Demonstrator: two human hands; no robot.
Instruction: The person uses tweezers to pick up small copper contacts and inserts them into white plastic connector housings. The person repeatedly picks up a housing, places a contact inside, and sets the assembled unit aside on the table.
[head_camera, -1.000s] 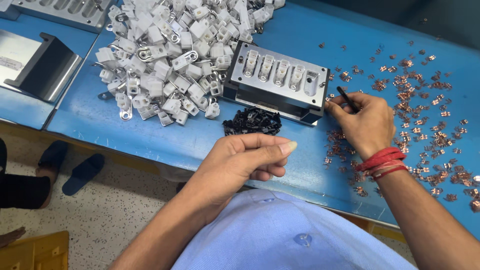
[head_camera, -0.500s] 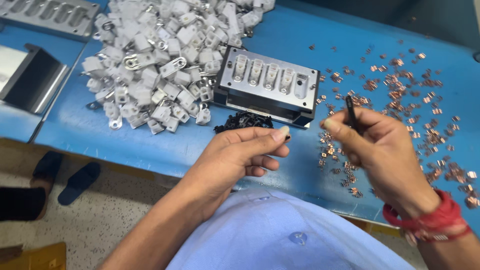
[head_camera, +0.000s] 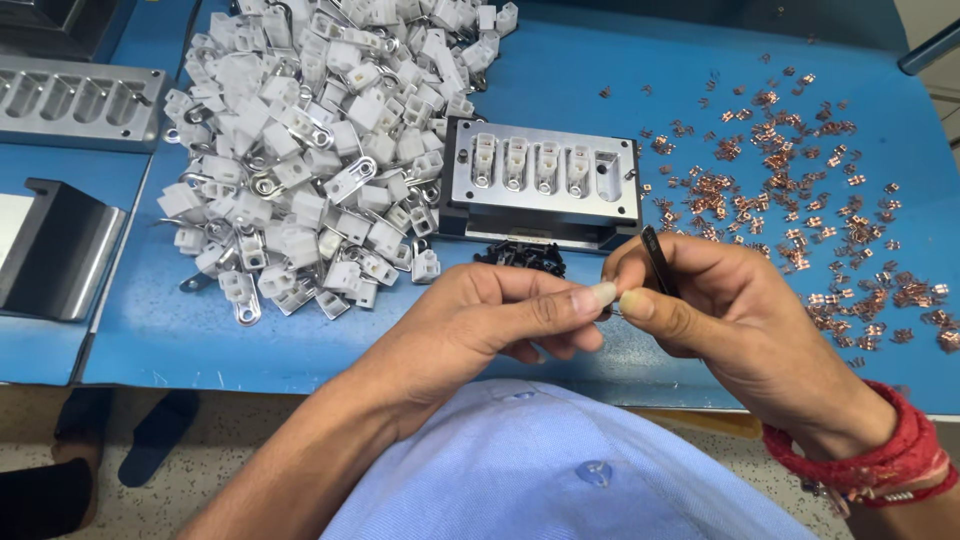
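Note:
My left hand (head_camera: 500, 320) and my right hand (head_camera: 720, 315) meet fingertip to fingertip just in front of a metal fixture block (head_camera: 543, 185) that has white plastic housings seated in most of its slots. My right hand grips dark tweezers (head_camera: 655, 260) that stick up between thumb and fingers. My left hand's thumb and forefinger pinch together at the tweezer tip; whatever tiny part sits between them is hidden. A small heap of black parts (head_camera: 522, 257) lies just beyond my left hand, against the fixture's front.
A big pile of white plastic housings with metal tabs (head_camera: 310, 150) covers the blue table (head_camera: 300, 340) at left. Several small copper clips (head_camera: 800, 200) are scattered at right. A second metal fixture (head_camera: 75, 100) and a dark bracket (head_camera: 55, 255) sit far left.
My right hand came back from the copper clips toward me with the tweezers. My left hand rose to meet it, and their fingertips now touch.

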